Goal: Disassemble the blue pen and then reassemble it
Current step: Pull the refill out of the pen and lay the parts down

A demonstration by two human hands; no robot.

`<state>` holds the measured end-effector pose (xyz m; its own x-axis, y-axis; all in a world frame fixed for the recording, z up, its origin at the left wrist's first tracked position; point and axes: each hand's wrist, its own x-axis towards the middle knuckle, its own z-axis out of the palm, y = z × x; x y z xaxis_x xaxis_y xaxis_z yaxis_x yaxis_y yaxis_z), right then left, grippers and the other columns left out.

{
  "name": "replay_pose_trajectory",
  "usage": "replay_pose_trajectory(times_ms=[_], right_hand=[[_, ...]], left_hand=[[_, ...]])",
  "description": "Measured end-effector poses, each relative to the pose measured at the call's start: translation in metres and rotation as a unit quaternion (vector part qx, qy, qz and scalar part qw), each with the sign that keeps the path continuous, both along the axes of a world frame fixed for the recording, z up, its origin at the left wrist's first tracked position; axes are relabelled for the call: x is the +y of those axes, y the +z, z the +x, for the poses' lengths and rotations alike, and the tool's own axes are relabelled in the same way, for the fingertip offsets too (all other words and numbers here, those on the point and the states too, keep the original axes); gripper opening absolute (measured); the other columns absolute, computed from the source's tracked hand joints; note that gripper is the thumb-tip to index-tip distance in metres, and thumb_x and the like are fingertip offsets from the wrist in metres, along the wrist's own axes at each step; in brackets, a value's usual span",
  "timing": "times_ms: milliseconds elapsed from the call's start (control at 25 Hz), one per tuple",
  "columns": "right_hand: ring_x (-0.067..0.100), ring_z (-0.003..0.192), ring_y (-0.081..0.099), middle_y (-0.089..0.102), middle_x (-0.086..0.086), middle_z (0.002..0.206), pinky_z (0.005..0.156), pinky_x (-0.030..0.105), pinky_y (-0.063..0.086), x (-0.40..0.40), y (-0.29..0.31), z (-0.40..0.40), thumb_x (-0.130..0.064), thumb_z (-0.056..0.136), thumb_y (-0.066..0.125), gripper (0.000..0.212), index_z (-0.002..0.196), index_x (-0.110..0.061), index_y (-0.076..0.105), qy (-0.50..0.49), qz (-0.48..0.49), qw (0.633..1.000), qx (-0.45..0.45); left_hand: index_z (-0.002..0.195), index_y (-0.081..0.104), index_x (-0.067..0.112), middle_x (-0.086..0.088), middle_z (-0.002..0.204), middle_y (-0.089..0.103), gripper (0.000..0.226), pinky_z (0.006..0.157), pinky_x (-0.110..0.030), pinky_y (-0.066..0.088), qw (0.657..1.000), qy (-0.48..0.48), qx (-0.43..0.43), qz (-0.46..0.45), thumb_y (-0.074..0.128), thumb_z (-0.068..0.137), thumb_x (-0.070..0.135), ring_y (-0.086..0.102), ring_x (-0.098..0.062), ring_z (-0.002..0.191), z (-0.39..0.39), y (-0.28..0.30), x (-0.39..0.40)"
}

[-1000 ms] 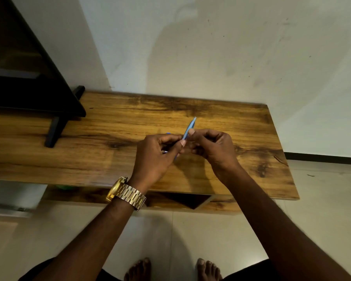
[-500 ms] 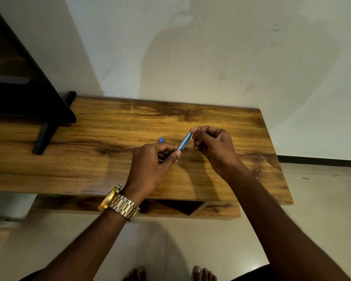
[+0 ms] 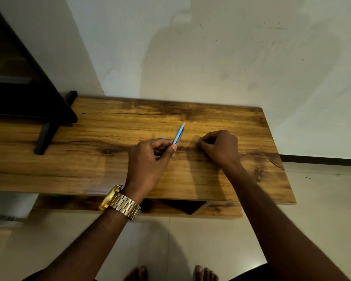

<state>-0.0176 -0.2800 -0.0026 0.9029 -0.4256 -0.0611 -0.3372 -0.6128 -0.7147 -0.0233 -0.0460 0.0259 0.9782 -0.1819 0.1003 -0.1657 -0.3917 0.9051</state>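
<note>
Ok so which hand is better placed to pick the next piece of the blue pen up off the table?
Probably the right hand. It is down at the wooden table with its fingers curled; whether it holds anything cannot be seen. The left hand is busy gripping the blue pen.

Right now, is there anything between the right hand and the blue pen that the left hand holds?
Nothing visible stands between them. The left hand grips the blue pen, tip pointing up and away. The right hand rests curled on the wooden table beside it, with only bare wood in the gap.
</note>
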Motion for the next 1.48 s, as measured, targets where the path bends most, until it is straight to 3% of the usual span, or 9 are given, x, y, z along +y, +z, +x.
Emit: replay_pose_trajectory(times_ms=[120,200,400,680,800,1120,1200,1320,1480], right_hand=[[-0.005,0.071,0.065,0.073,-0.012,0.076,0.060,0.001,0.044,0.002,0.002,-0.001,-0.032,0.090,0.087,0.013,0.095,-0.020,0.088,0.009,-0.025,1.000,-0.017],[-0.003,0.073,0.068,0.078,-0.012,0.082,0.073,0.014,0.056,0.002,0.007,-0.003,-0.038,0.095,0.081,0.017,0.098,-0.022,0.087,-0.025,0.023,0.998,-0.057],[0.013,0.069,0.061,0.072,0.003,0.082,0.061,0.028,0.052,0.011,0.025,-0.003,-0.027,0.103,0.072,0.021,0.098,-0.012,0.086,-0.008,0.382,0.914,-0.134],[0.014,0.067,0.058,0.074,0.012,0.086,0.060,0.029,0.050,0.014,0.022,0.000,-0.010,0.094,0.080,0.011,0.094,0.001,0.082,0.055,0.390,0.912,-0.111],[0.013,0.067,0.057,0.072,0.019,0.093,0.060,0.027,0.049,0.010,0.022,0.000,-0.007,0.092,0.079,0.008,0.086,-0.007,0.084,0.062,0.401,0.907,-0.112],[0.013,0.065,0.055,0.071,0.006,0.078,0.060,0.028,0.048,0.007,0.020,0.002,-0.008,0.092,0.078,0.007,0.088,-0.002,0.080,0.003,0.420,0.896,-0.147],[0.009,0.062,0.058,0.073,0.007,0.077,0.062,0.029,0.049,-0.003,0.018,0.003,-0.015,0.093,0.081,0.013,0.090,-0.003,0.080,-0.051,0.374,0.914,-0.148],[-0.001,0.072,0.070,0.080,-0.007,0.083,0.069,0.025,0.053,-0.018,0.008,-0.002,-0.030,0.091,0.086,0.010,0.089,-0.020,0.086,-0.065,0.133,0.987,-0.060],[-0.002,0.079,0.069,0.075,-0.016,0.079,0.064,0.015,0.048,-0.021,-0.003,-0.005,-0.031,0.088,0.089,0.007,0.091,-0.025,0.087,-0.006,0.005,1.000,0.022]], left_hand=[[0.112,0.084,0.024,0.013,0.084,0.083,0.016,0.083,-0.030,0.066,1.000,0.006,0.007,-0.008,0.080,0.098,0.029,0.079,0.004,0.085,-0.001,0.001,0.000],[0.112,0.084,0.024,0.013,0.085,0.083,0.016,0.083,-0.029,0.066,1.000,0.005,0.007,-0.011,0.080,0.098,0.029,0.079,0.004,0.084,-0.001,0.001,0.001],[0.112,0.085,0.022,0.012,0.084,0.083,0.017,0.079,-0.021,0.064,1.000,-0.006,-0.002,-0.004,0.080,0.097,0.028,0.078,0.006,0.083,0.001,0.001,-0.002],[0.116,0.083,0.023,0.013,0.089,0.082,0.020,0.077,-0.015,0.062,0.999,-0.039,-0.013,0.013,0.081,0.096,0.025,0.078,0.004,0.085,-0.002,-0.002,-0.006],[0.118,0.083,0.024,0.014,0.089,0.082,0.022,0.076,-0.012,0.060,0.999,-0.044,-0.010,0.020,0.081,0.096,0.026,0.077,0.005,0.085,-0.001,-0.003,-0.007],[0.117,0.083,0.022,0.016,0.087,0.081,0.021,0.073,-0.011,0.060,0.999,-0.034,-0.001,0.013,0.081,0.096,0.024,0.077,0.006,0.082,-0.001,-0.002,-0.010],[0.115,0.084,0.022,0.014,0.086,0.082,0.019,0.073,-0.011,0.059,1.000,-0.022,-0.001,0.011,0.082,0.096,0.025,0.077,0.006,0.081,-0.001,-0.002,-0.009],[0.113,0.085,0.022,0.013,0.084,0.082,0.017,0.075,-0.014,0.061,1.000,-0.012,-0.001,0.002,0.082,0.096,0.026,0.078,0.005,0.081,0.001,-0.002,-0.006],[0.112,0.085,0.023,0.015,0.085,0.082,0.018,0.074,-0.010,0.059,1.000,-0.010,-0.010,0.012,0.083,0.095,0.027,0.078,0.006,0.082,0.002,-0.003,-0.008]])
